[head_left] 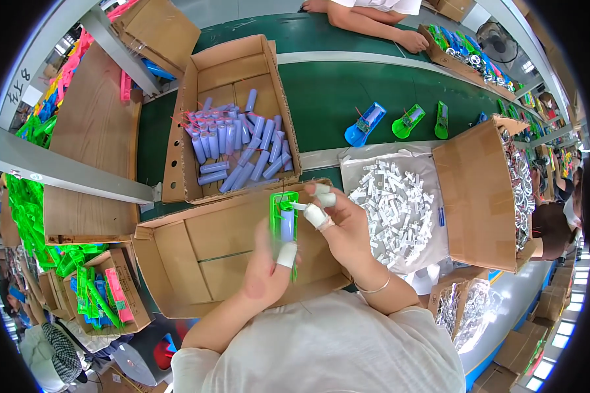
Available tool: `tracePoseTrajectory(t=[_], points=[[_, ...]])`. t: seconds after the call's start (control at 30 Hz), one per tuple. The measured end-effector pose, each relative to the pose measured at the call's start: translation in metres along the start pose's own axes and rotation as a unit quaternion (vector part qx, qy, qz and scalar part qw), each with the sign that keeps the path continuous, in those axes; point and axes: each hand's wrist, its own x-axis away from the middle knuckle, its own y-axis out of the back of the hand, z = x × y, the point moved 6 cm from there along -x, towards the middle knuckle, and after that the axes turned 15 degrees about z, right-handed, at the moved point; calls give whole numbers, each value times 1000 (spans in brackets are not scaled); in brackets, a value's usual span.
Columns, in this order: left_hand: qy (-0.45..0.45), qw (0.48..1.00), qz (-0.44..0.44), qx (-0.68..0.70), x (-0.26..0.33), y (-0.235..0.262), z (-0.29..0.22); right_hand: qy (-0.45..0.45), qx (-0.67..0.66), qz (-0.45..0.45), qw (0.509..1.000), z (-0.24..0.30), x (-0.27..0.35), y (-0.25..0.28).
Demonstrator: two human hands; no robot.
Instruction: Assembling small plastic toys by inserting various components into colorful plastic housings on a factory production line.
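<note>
A green plastic casing [274,208] is gripped in my left hand [267,265], upright above an open cardboard box. Inside the casing lies a purple cylindrical battery [287,226]. My right hand [346,229], its fingertips wrapped in white covers, pinches a small white plastic piece [299,206] against the casing's upper part. The left thumb, also covered in white, presses near the casing's lower end. Motion blurs the left hand's fingers somewhat.
A cardboard box [177,141] of purple batteries stands beyond my hands. White plastic pieces [400,213] lie heaped at right, beside a box of shiny parts [518,190]. Blue and green casings [408,122] rest on the green belt [321,92]. Across it is another person's arm [373,27].
</note>
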Motion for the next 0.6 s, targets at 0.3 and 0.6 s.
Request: tracePoseTrajectory(t=[0.3,0.6], points=[[4,997,-13,-71,0,1,-4,65,-78,-68,992,-5,10,-7],[3,997,0,-77,-2,1,4,-70,-197,-6,978,-21,0,-21]])
